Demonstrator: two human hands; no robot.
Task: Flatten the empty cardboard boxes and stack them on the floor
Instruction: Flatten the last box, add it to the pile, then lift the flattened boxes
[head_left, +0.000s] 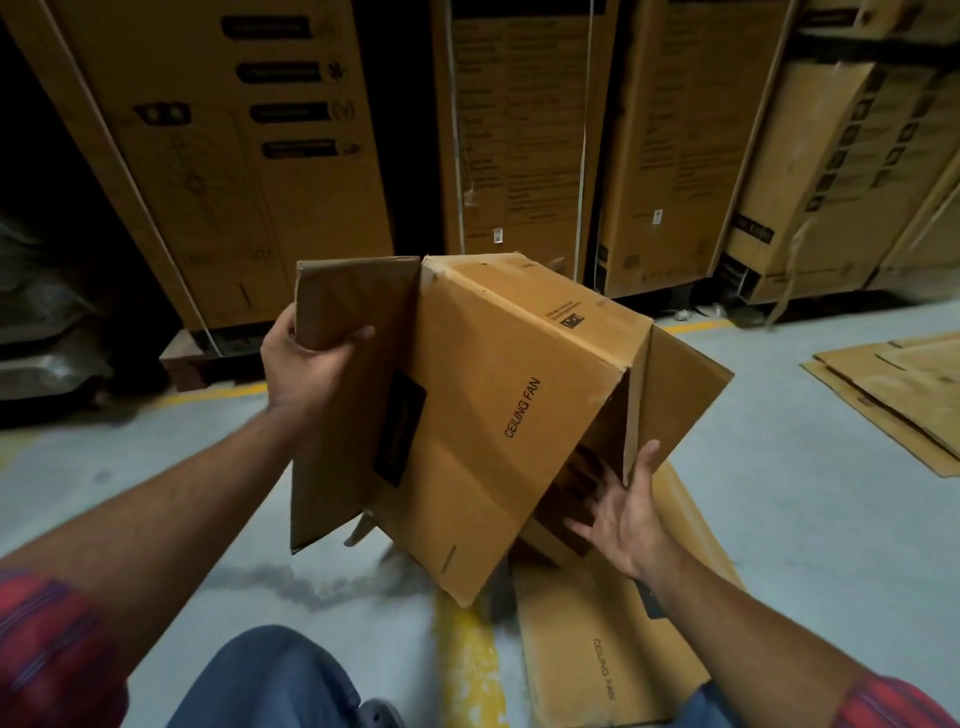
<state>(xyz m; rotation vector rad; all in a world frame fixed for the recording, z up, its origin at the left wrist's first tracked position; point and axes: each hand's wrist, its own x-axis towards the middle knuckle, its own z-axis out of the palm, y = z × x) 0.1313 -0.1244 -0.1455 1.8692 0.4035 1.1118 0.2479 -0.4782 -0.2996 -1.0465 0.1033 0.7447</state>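
Head view: the box (498, 405) is being held above the floor (805, 519).
Its flap (343, 306) is being gripped by the left hand (306, 364); the right hand (623, 514) is being held open, fingers spread, at the open end. With one grip only, the flap may be torn.

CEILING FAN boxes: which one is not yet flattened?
The held box, its flap gripped by the left hand, has standing walls and an open end; the flat box lies on the floor below it.
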